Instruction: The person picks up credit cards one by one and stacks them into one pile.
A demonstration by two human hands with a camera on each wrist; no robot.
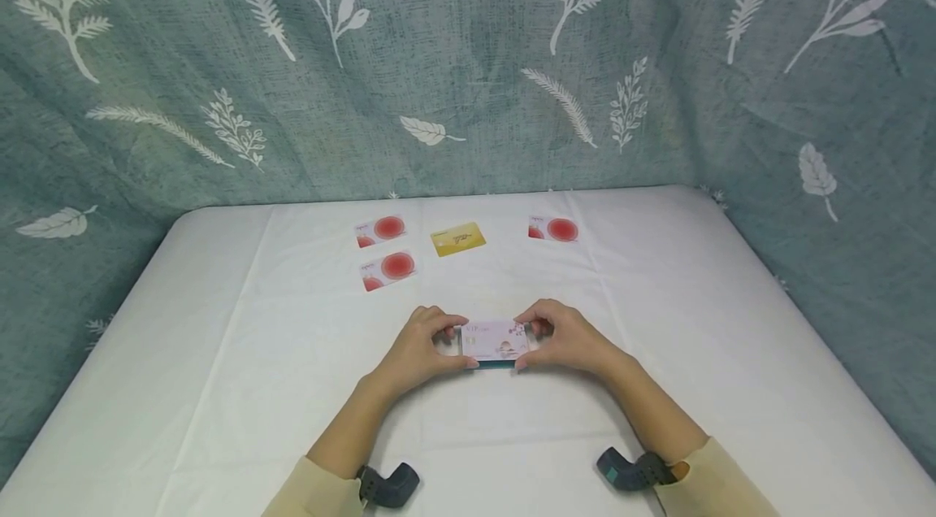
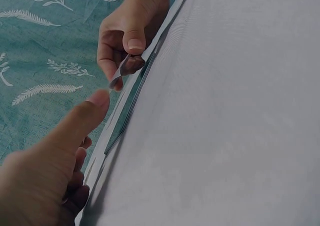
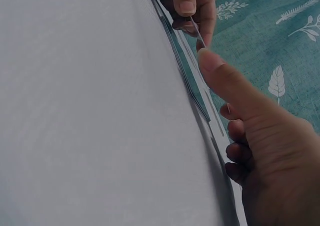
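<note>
A pale pink card [image 1: 491,341] with a floral print is held level by both hands close over the table. My left hand [image 1: 422,344] pinches its left end between thumb and fingers. At the opposite end, my right hand [image 1: 572,340] pinches it in the same way. Beneath the card a flat teal piece [image 1: 496,365] lies on the white cloth, mostly covered in the head view. Both wrist views show the card edge-on as a thin strip, with a gap above the teal piece [image 2: 132,101].
Beyond the hands, two red-and-white cards [image 1: 388,271] lie at left, one behind the other. A gold card [image 1: 458,239] lies beside them, and another red-and-white card [image 1: 553,229] farther right. A green leaf-print curtain [image 1: 468,94] hangs behind the white-covered table [image 1: 292,371].
</note>
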